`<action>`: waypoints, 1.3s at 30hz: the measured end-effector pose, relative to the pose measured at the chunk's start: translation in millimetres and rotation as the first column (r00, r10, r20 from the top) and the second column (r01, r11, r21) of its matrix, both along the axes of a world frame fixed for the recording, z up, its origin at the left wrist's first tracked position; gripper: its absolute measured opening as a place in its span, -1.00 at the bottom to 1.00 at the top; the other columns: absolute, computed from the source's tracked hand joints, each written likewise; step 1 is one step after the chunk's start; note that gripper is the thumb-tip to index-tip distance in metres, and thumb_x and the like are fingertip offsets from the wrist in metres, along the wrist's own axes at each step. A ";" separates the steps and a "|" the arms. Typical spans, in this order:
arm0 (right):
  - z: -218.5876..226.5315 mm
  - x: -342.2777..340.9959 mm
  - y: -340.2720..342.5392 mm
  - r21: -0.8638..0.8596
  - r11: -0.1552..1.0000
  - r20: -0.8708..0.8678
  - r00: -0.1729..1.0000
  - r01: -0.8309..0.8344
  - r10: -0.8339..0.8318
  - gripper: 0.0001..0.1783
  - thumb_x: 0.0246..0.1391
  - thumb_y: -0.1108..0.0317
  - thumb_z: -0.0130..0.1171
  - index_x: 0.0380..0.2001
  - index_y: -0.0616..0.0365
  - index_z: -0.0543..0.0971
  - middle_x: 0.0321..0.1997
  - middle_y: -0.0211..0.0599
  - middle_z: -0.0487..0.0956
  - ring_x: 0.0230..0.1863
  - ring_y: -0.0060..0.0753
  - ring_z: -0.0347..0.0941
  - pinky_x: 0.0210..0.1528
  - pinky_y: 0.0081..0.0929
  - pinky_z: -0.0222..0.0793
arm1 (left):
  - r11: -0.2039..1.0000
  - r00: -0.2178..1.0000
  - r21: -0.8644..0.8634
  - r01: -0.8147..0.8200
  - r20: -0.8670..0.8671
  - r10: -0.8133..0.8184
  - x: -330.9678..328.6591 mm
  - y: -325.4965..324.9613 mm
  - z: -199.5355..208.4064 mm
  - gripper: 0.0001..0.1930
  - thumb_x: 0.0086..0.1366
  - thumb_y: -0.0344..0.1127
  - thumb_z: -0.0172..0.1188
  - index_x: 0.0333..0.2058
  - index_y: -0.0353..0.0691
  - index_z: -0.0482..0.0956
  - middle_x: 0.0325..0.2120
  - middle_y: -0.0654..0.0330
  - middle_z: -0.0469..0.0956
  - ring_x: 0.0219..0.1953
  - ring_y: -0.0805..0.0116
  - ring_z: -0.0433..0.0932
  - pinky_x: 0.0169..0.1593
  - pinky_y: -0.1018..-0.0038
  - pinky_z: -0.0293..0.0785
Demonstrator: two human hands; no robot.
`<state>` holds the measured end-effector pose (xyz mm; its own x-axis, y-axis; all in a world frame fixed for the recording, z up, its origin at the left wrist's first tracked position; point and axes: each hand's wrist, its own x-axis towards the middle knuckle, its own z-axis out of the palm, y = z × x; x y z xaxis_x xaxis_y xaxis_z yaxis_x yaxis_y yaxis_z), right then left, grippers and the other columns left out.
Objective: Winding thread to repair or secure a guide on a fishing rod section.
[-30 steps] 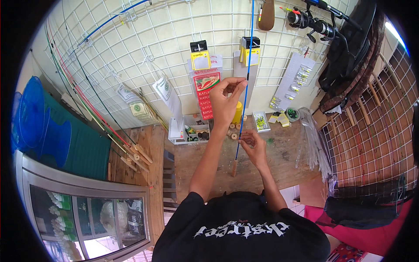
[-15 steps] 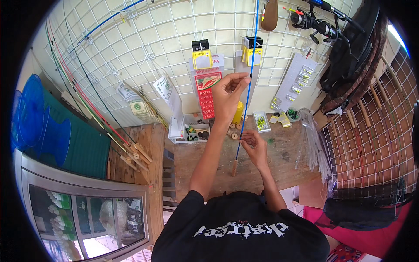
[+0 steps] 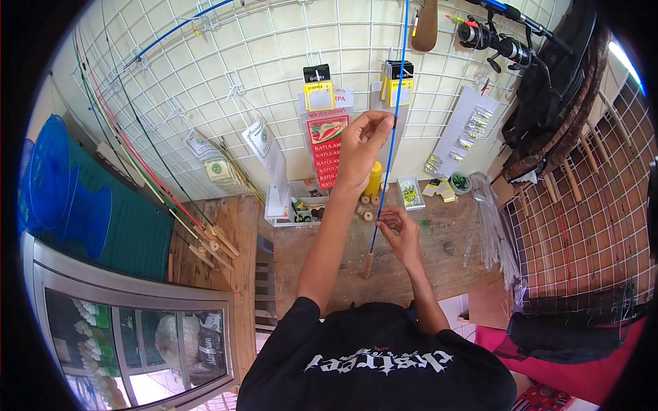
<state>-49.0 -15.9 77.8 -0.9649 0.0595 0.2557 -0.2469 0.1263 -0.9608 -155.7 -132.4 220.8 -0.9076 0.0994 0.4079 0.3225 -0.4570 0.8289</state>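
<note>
1. Comparing with the earlier pictures, little has changed: the blue fishing rod stays upright and both hands keep their places on it, the view only slightly shifted.
2. A worn wooden workbench stands against a white wire grid wall hung with carded tackle packets, a red packet and slanted rods at the left. On the bench sit a clear compartment box, a yellow bottle and small cork rings. A spinning reel hangs at the upper right; blue nets lean at the left.
3. The left hand is raised, thumb and fingers pinched narrowly around the rod's thin shaft.
4. The right hand is lower, fingertips closed on the shaft just above the cork butt, which rests near the bench.
</note>
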 end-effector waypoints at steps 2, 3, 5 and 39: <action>0.7 -0.3 0.5 -0.001 1.000 0.004 1.000 0.001 -0.001 -0.67 0.00 0.66 0.20 -0.11 0.27 0.50 -0.28 -0.24 0.62 -0.22 -0.49 0.57 -0.15 -0.53 0.48 | 1.000 1.000 0.012 -0.029 -0.003 0.029 0.3 2.4 3.4 -0.81 0.28 -0.30 0.21 -0.22 -0.30 0.57 -0.41 0.37 0.53 -0.43 0.64 0.32 -0.32 0.63 0.22; 1.1 -0.2 0.0 -0.002 1.000 0.002 1.000 0.000 0.000 -0.67 0.00 0.66 0.20 -0.11 0.27 0.50 -0.28 -0.24 0.62 -0.22 -0.49 0.57 -0.15 -0.53 0.48 | 0.995 0.995 0.003 -0.098 -0.011 0.098 0.9 2.3 6.8 -0.80 0.27 -0.29 0.21 -0.22 -0.30 0.57 -0.40 0.36 0.53 -0.43 0.64 0.33 -0.33 0.64 0.23; 2.4 -0.5 -1.4 0.006 1.000 0.009 1.000 -0.002 0.002 -0.67 0.00 0.66 0.20 -0.11 0.27 0.49 -0.28 -0.23 0.63 -0.22 -0.49 0.57 -0.15 -0.53 0.48 | 0.986 0.986 -0.006 -0.168 -0.022 0.168 0.0 0.1 17.3 -0.79 0.27 -0.28 0.21 -0.22 -0.30 0.57 -0.39 0.36 0.54 -0.43 0.64 0.33 -0.33 0.64 0.25; 5.1 6.8 -2.7 0.040 0.999 -0.039 0.999 -0.018 0.020 -0.66 0.00 0.64 0.19 -0.10 0.25 0.48 -0.27 -0.20 0.64 -0.17 -0.43 0.60 -0.12 -0.50 0.52 | 0.970 0.909 0.047 -0.239 -0.340 0.240 -60.4 7.7 165.4 -0.70 0.13 -0.28 0.36 -0.21 -0.35 0.64 -0.44 0.31 0.57 -0.45 0.63 0.32 -0.35 0.67 0.23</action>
